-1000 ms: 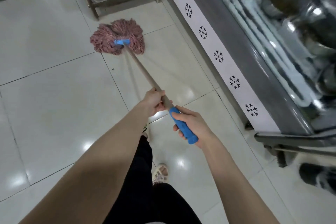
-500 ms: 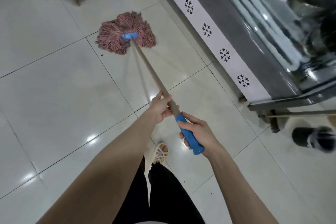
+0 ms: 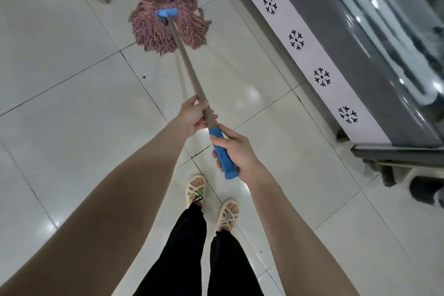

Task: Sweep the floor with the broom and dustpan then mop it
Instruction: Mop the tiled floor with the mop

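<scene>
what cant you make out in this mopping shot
Head view:
Dark round object at the right edge: cut off and blurred, unidentifiable.
Contents of the grey glass-topped display cabinet: lost in glare and blur.
Floor under the pink string mop head: covered by strands.
Grey mop pole inside the left hand and blue plastic grip under the right hand: hidden by fingers.

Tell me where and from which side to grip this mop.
Take the mop at its upper end: right hand over the blue sleeve from the right, left hand on the bare shaft just below, from the left. The handle slants up from the head on the floor, so two grips steer it.
</scene>
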`<state>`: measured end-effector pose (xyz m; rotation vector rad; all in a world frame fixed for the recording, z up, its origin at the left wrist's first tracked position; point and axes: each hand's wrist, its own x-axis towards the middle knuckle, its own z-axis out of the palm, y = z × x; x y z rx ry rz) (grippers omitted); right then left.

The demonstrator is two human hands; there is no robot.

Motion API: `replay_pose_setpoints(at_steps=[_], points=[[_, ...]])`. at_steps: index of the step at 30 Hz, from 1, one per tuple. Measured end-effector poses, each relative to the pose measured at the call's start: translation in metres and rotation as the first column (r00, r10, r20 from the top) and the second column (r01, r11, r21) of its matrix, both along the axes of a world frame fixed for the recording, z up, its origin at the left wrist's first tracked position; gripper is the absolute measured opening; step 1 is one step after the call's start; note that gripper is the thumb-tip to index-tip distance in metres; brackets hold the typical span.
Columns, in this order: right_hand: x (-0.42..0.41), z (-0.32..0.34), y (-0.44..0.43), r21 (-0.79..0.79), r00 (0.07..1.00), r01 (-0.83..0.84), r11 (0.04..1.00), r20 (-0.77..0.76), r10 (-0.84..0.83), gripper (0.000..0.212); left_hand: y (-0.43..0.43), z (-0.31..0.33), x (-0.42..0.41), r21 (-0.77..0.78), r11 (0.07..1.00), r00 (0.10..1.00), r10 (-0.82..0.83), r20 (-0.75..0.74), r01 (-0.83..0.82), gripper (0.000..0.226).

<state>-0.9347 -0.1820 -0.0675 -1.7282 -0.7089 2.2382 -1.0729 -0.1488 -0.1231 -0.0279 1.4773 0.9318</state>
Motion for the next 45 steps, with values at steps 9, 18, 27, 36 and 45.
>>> replay_pose_setpoints(at_steps=[9,18,27,36,45], points=[[-0.076,-0.024,0.062,0.017,0.999,0.001,1.0,-0.039,-0.001,0.049,0.068,-0.007,-0.067,-0.072,0.997,0.986,-0.039,-0.164,0.027,0.05],[0.021,-0.026,0.03,0.02,0.999,-0.009,1.0,0.031,0.008,0.045,0.047,-0.012,0.014,-0.114,0.98,0.983,-0.17,-0.065,0.162,0.055],[0.182,-0.014,-0.108,-0.013,0.996,0.077,0.997,0.051,-0.076,0.046,-0.079,-0.006,0.174,-0.147,0.954,0.964,-0.266,-0.006,0.262,0.063],[0.385,0.032,-0.288,-0.037,0.965,0.203,0.978,0.176,-0.194,0.046,-0.241,0.014,0.39,-0.103,0.909,0.913,-0.395,0.099,0.404,0.066],[0.393,0.032,-0.37,-0.036,0.941,0.319,0.947,0.134,-0.312,0.049,-0.309,0.019,0.411,-0.089,0.87,0.874,-0.477,0.089,0.484,0.065]])
